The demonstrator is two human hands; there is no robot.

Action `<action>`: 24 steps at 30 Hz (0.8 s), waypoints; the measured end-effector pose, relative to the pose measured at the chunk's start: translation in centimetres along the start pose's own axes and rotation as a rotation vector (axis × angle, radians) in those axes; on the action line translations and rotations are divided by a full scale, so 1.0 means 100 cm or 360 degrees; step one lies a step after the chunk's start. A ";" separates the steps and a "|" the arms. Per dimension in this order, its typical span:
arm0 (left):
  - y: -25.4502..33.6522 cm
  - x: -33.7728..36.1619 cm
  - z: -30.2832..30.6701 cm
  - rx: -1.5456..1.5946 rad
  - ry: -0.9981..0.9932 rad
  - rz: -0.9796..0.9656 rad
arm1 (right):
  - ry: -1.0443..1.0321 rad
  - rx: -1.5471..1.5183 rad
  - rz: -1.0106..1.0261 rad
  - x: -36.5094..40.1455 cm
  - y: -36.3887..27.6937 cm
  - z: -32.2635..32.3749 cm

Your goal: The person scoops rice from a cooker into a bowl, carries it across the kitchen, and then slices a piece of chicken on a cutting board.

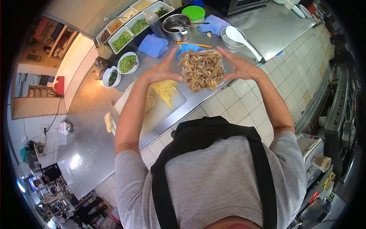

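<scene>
A heap of brown, crinkled strips of food (202,70) fills a light tray at the counter's front edge. My left hand (164,70) is at the heap's left side, thumb and fingers spread, holding nothing. On the right side, my right hand (240,66) is likewise spread and empty. Yellow shredded strips (166,91) lie on a white cutting board (173,104) to the left, with a pale piece of food (150,103) partly hidden by my left forearm. A blue cloth or bag (188,48) shows just behind the tray.
Behind are a steel pot (177,28), a green lid (193,13), blue cloths (153,45), an orange pencil-like stick (193,44) and a bowl with a white ladle (238,36). Bowls of chopped greens (128,63) and topping containers (122,40) stand at the back left.
</scene>
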State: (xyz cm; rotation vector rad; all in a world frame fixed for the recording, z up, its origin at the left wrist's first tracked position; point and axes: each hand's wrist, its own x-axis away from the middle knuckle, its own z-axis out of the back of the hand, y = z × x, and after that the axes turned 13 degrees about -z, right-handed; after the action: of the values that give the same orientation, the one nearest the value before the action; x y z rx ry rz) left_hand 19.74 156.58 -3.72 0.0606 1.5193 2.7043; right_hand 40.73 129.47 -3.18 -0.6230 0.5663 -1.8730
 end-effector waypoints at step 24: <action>0.015 -0.019 -0.049 -0.0727 0.0350 -0.0293 | 0.0278 0.0320 0.0003 -0.002 -0.017 -0.033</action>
State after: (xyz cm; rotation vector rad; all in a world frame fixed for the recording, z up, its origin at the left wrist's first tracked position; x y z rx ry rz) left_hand 21.36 151.52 -5.04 -0.3802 0.8504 2.8969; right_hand 37.51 130.59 -4.63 -0.3291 0.4818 -1.9649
